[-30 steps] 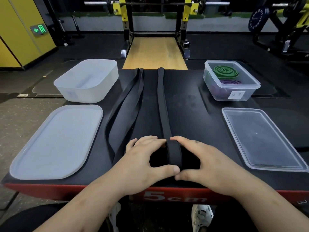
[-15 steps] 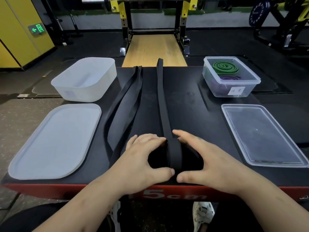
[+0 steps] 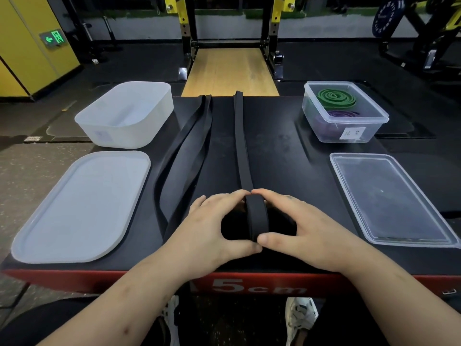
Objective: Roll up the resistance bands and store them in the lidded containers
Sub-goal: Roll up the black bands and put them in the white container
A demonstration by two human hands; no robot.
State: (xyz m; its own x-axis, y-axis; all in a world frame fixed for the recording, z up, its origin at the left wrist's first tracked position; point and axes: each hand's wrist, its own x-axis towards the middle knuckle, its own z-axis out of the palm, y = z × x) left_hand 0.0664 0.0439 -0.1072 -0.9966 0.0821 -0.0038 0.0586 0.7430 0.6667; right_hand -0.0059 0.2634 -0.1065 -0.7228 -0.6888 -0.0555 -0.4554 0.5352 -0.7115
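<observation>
A black resistance band [image 3: 240,136] lies lengthwise down the middle of the black platform, and its near end is wound into a roll [image 3: 257,221]. My left hand [image 3: 217,226] and my right hand [image 3: 299,228] curl round the roll from either side, thumbs meeting at its front. A second black band [image 3: 184,151] lies unrolled just to the left. The clear container [image 3: 346,126] at back right holds a rolled green band [image 3: 335,97] and a rolled purple band [image 3: 341,116]. The white container [image 3: 149,121] at back left looks bare inside.
A white lid [image 3: 79,206] lies front left and a clear lid [image 3: 391,198] front right on the black platform [image 3: 287,151]. The platform's red front edge reads "5cm". Gym racks and a wooden lane stand behind. My shoes show below the edge.
The roll has moved a little farther up the band and grown, and both hands followed it forward. The unrolled stretch is shorter.
</observation>
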